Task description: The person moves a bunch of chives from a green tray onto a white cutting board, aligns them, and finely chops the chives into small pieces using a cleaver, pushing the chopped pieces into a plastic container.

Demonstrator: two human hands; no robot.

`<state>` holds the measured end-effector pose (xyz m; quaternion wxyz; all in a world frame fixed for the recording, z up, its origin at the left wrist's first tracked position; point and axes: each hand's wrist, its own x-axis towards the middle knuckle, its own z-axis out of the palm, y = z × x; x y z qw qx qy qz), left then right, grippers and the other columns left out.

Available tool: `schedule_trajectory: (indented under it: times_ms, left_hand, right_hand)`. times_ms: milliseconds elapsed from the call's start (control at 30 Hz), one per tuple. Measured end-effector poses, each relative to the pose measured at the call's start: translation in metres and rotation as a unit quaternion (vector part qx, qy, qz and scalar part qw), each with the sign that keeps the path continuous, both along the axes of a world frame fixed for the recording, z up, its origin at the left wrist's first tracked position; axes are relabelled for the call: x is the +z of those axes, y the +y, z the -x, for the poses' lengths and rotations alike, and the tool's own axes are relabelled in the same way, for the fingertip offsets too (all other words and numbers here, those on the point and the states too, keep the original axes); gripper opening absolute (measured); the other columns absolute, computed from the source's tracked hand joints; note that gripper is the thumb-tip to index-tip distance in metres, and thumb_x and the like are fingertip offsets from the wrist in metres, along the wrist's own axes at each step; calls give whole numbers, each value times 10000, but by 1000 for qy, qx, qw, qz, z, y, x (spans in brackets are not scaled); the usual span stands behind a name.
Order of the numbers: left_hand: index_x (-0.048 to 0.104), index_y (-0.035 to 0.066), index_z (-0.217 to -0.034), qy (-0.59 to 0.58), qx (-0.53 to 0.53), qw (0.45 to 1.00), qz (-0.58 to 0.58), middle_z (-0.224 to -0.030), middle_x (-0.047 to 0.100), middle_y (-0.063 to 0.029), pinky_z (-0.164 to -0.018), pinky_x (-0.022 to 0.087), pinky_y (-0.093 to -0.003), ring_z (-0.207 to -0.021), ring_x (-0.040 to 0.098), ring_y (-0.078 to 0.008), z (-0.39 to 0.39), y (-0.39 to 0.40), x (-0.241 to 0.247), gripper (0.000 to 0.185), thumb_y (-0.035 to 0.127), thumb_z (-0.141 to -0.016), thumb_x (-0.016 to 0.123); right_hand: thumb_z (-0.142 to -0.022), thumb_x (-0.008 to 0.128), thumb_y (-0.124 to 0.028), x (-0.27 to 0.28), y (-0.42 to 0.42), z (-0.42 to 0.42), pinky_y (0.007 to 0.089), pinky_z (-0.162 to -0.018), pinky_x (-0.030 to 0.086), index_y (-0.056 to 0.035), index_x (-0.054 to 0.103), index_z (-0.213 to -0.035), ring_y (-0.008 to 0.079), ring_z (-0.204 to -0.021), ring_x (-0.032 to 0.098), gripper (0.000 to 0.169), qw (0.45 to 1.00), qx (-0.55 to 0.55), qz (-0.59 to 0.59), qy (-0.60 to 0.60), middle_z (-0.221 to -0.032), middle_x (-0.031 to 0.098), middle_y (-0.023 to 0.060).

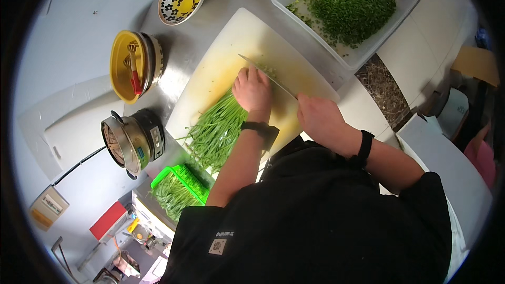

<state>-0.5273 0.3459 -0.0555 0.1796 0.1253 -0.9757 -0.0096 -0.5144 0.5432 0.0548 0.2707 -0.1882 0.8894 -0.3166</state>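
Note:
A large bunch of long green stalks, perhaps chives (219,132), lies across a white plastic cutting board (236,39). My left hand (253,88) presses on the far end of the bunch with curled fingers. My right hand (320,120) grips the handle of a kitchen knife (272,80); its blade stands edge-down just beyond my left fingertips. A few small cut pieces (269,71) lie along the blade's far side. At the upper right, a translucent plastic tub (284,2) holds a heap of finely chopped greens (355,6). The knife's handle is mostly hidden in my right hand.
On the steel counter (173,53) stand a flower-patterned bowl (169,6) with yellow liquid and a spoon, a yellow basin (116,67) with whisks, and a steel pot (136,144) on a black base. A green plastic basket (191,179) with more stalks is near my left elbow.

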Motion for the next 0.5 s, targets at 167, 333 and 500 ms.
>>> schedule_trajectory:
  times_ms: [167, 333, 500]
  left_hand:
    - [673, 177, -1098, -33, 20, 999, -6, -1092, 635, -16, -840, 464, -424, -966, 605, -266, -3, 0, -3, 258, 277, -868, 609]
    - [681, 194, -1091, -39, 28, 999, -15, -1097, 637, 2, -858, 461, -419, -985, 601, -251, -2, 2, -2, 250, 293, -877, 596]
    - [702, 187, -1052, -29, 38, 999, -8, -1067, 647, 8, -841, 469, -415, -948, 612, -248, 0, 1, -5, 220, 280, -882, 597]
  right_hand:
    - [-875, 522, -110, 4, 3, -2, 516, -645, 539, -16, 552, -916, 415, -716, 666, 107, 1000, 10, -11, -18, -768, 668, 213]
    - [-866, 542, -118, -14, 0, -1, 509, -651, 541, -23, 574, -919, 410, -725, 671, 114, 1000, 13, 28, 3, -790, 676, 202]
    - [-874, 554, -108, -51, -24, 1, 494, -625, 508, -16, 538, -887, 394, -697, 641, 94, 998, -16, 51, 24, -725, 635, 178]
